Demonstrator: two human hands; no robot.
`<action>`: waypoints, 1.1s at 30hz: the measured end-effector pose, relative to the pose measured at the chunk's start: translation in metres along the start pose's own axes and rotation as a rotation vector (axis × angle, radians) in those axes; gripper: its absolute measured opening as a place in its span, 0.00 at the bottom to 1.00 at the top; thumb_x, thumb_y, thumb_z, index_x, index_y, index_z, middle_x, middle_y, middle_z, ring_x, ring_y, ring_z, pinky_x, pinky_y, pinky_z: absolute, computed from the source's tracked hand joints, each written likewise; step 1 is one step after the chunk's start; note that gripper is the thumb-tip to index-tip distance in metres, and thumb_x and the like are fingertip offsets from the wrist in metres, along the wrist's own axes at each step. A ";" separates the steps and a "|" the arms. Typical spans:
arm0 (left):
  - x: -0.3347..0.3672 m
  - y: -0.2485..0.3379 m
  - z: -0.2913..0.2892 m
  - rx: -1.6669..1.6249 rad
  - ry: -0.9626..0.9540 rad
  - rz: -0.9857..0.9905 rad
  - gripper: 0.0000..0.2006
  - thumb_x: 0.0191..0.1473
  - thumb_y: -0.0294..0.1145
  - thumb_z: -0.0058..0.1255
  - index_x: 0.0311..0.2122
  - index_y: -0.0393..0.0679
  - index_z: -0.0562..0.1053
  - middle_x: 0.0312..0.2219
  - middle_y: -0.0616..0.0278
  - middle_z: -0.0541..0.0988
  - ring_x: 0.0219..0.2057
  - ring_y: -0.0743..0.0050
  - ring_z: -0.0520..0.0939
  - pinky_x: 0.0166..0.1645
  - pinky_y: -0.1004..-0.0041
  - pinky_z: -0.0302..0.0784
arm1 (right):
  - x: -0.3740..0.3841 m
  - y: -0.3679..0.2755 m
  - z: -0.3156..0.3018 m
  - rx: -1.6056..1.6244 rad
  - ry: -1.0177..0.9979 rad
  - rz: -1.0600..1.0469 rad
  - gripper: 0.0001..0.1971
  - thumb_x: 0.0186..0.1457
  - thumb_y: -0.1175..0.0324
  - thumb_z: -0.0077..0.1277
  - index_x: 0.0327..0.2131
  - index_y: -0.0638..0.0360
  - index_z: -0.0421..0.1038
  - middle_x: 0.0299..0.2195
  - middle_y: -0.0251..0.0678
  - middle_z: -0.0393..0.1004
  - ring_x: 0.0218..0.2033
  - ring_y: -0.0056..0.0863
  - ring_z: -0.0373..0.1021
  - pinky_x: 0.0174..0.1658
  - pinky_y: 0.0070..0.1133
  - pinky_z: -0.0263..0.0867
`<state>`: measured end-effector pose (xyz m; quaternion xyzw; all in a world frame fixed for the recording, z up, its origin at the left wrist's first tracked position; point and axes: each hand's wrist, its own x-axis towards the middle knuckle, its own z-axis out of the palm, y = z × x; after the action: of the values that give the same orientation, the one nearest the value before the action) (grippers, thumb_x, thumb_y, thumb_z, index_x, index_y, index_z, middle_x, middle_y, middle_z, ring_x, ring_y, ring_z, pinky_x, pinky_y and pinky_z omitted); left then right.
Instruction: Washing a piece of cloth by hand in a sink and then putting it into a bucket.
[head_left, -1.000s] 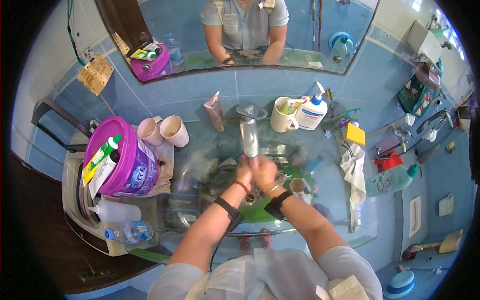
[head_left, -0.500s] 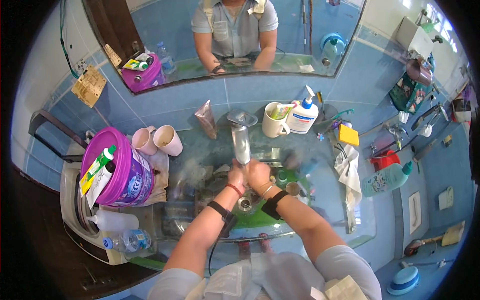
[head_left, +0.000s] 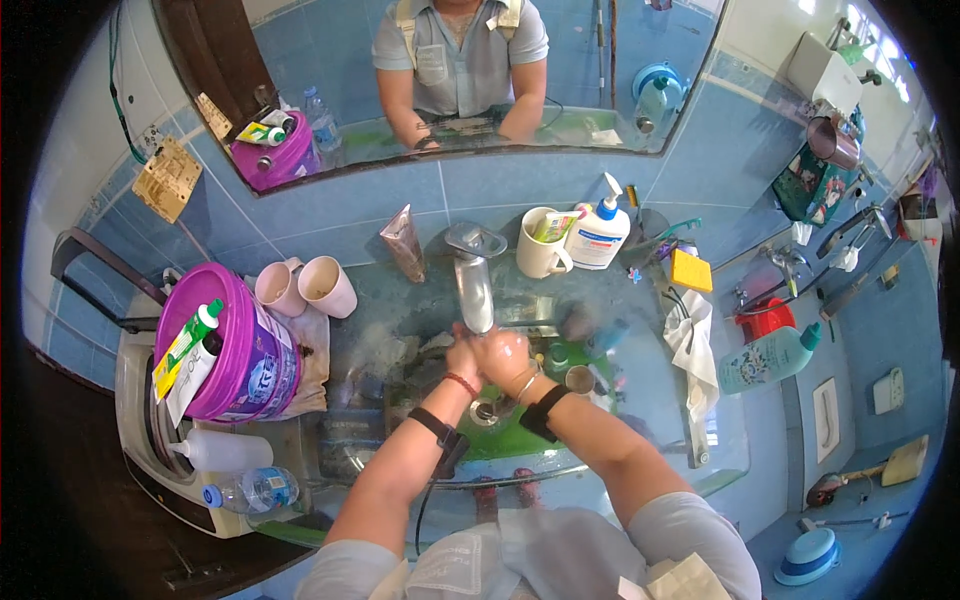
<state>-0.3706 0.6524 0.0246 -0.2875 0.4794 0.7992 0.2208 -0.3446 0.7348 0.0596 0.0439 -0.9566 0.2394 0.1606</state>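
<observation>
Under the silver tap (head_left: 474,290), my two hands meet over the glass basin. My right hand (head_left: 503,357) looks wet and shiny, its rounded back upward and its fingers curled over my left hand (head_left: 462,357). Most of the left fingers are hidden behind the right hand and the tap's end. Just below the wrists lies the round metal drain (head_left: 486,413). A red bracelet circles my left wrist, a thin pale bangle my right, and a black strap is on each forearm. No other object shows in either hand.
Behind the tap stand a brown tube (head_left: 404,245), a white mug (head_left: 543,245) and a pump bottle (head_left: 600,235). Two pink cups (head_left: 328,288) and a purple bucket (head_left: 225,345) are at left. A white cloth (head_left: 692,350) hangs at right, near a yellow sponge (head_left: 691,270).
My right hand has turned and slid further over the left, its back now glossier. Both hands remain together beneath the tap. The whole view has shifted slightly.
</observation>
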 end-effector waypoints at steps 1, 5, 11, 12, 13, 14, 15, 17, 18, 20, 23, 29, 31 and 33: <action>0.009 0.001 -0.019 -0.261 -0.321 0.004 0.23 0.55 0.58 0.31 0.36 0.47 0.68 0.27 0.68 0.72 0.28 0.71 0.73 0.30 0.70 0.68 | -0.005 -0.022 -0.001 0.044 0.026 -0.127 0.14 0.52 0.58 0.41 0.23 0.57 0.69 0.16 0.47 0.70 0.17 0.45 0.68 0.19 0.34 0.64; -0.013 0.005 -0.008 0.200 -0.176 -0.033 0.28 0.53 0.60 0.34 0.41 0.42 0.68 0.32 0.64 0.74 0.27 0.71 0.74 0.30 0.70 0.71 | 0.002 0.027 0.001 -0.025 0.008 0.071 0.17 0.53 0.56 0.41 0.22 0.58 0.69 0.16 0.47 0.70 0.16 0.45 0.68 0.19 0.35 0.64; -0.031 0.048 -0.025 0.084 -0.286 0.008 0.23 0.52 0.54 0.44 0.39 0.40 0.69 0.30 0.65 0.75 0.26 0.75 0.75 0.26 0.73 0.70 | 0.026 0.040 -0.037 0.286 -0.131 0.286 0.23 0.52 0.51 0.44 0.26 0.66 0.73 0.20 0.53 0.72 0.24 0.42 0.71 0.27 0.30 0.66; -0.026 0.048 -0.032 0.316 -0.385 0.116 0.20 0.50 0.47 0.49 0.38 0.39 0.69 0.31 0.64 0.75 0.28 0.75 0.75 0.29 0.73 0.71 | 0.030 0.046 -0.046 0.506 -0.259 0.363 0.23 0.49 0.50 0.49 0.28 0.68 0.73 0.21 0.48 0.73 0.24 0.37 0.71 0.28 0.28 0.65; -0.020 0.046 -0.036 0.553 -0.484 0.221 0.17 0.48 0.40 0.54 0.37 0.38 0.70 0.32 0.64 0.76 0.29 0.76 0.75 0.31 0.73 0.71 | 0.034 0.050 -0.059 0.723 -0.387 0.443 0.25 0.46 0.50 0.53 0.30 0.70 0.72 0.22 0.42 0.74 0.23 0.32 0.71 0.29 0.27 0.65; -0.016 0.043 -0.037 0.502 -0.543 0.303 0.13 0.44 0.30 0.57 0.36 0.37 0.72 0.32 0.65 0.76 0.30 0.78 0.75 0.35 0.76 0.70 | 0.038 0.039 -0.085 0.776 -0.478 0.534 0.26 0.40 0.54 0.61 0.33 0.72 0.71 0.25 0.35 0.73 0.25 0.23 0.68 0.31 0.23 0.65; -0.013 0.043 -0.045 0.497 -0.534 0.303 0.13 0.44 0.30 0.57 0.36 0.37 0.72 0.32 0.65 0.76 0.30 0.78 0.75 0.35 0.76 0.70 | 0.035 0.047 -0.081 0.776 -0.487 0.530 0.26 0.40 0.54 0.61 0.33 0.72 0.71 0.25 0.35 0.73 0.25 0.23 0.68 0.31 0.23 0.65; -0.015 0.049 -0.040 0.374 -0.646 0.161 0.12 0.46 0.29 0.55 0.38 0.38 0.72 0.32 0.66 0.76 0.32 0.78 0.75 0.39 0.77 0.69 | 0.029 0.055 -0.087 0.768 -0.502 0.234 0.26 0.37 0.56 0.63 0.34 0.70 0.71 0.27 0.36 0.73 0.28 0.22 0.68 0.33 0.21 0.65; -0.018 0.051 -0.039 0.278 -0.665 0.078 0.12 0.48 0.27 0.53 0.38 0.37 0.71 0.34 0.64 0.75 0.35 0.77 0.75 0.40 0.74 0.70 | 0.033 0.062 -0.095 0.717 -0.799 0.309 0.25 0.38 0.61 0.63 0.37 0.69 0.69 0.29 0.35 0.73 0.29 0.22 0.68 0.36 0.19 0.64; -0.019 0.048 -0.039 0.241 -0.668 0.066 0.13 0.49 0.29 0.53 0.40 0.35 0.70 0.36 0.62 0.75 0.36 0.73 0.75 0.40 0.70 0.71 | 0.031 0.067 -0.091 0.753 -0.769 0.370 0.21 0.41 0.64 0.61 0.37 0.68 0.69 0.30 0.34 0.73 0.29 0.22 0.68 0.36 0.18 0.65; -0.019 0.043 -0.043 0.141 -0.701 0.028 0.15 0.51 0.34 0.51 0.42 0.36 0.68 0.38 0.61 0.74 0.38 0.69 0.75 0.39 0.64 0.72 | 0.024 0.062 -0.092 1.031 -0.713 0.445 0.15 0.45 0.68 0.57 0.36 0.67 0.69 0.30 0.32 0.73 0.27 0.20 0.68 0.33 0.17 0.65; -0.024 0.020 -0.015 0.057 -0.541 -0.005 0.13 0.55 0.43 0.42 0.37 0.45 0.68 0.33 0.66 0.74 0.33 0.71 0.75 0.32 0.66 0.70 | 0.011 0.053 -0.065 1.162 -0.306 0.539 0.09 0.48 0.69 0.52 0.30 0.66 0.70 0.25 0.33 0.73 0.24 0.21 0.67 0.27 0.21 0.64; -0.014 0.008 0.002 0.119 -0.289 -0.063 0.14 0.58 0.45 0.37 0.34 0.46 0.68 0.30 0.68 0.73 0.31 0.71 0.74 0.30 0.67 0.68 | -0.003 0.057 -0.029 0.697 -0.022 0.465 0.15 0.43 0.62 0.51 0.27 0.68 0.69 0.20 0.45 0.72 0.21 0.32 0.69 0.27 0.29 0.66; 0.075 -0.037 -0.084 0.564 -0.341 0.812 0.15 0.58 0.46 0.34 0.32 0.47 0.68 0.22 0.69 0.71 0.22 0.77 0.71 0.23 0.73 0.65 | -0.016 -0.059 -0.016 0.396 0.099 -0.027 0.13 0.42 0.62 0.49 0.22 0.65 0.70 0.18 0.51 0.71 0.19 0.42 0.70 0.22 0.31 0.63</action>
<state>-0.3818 0.6001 -0.0811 0.1263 0.7062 0.6957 0.0369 -0.3152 0.6903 0.0940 0.0758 -0.8811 0.4224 0.1987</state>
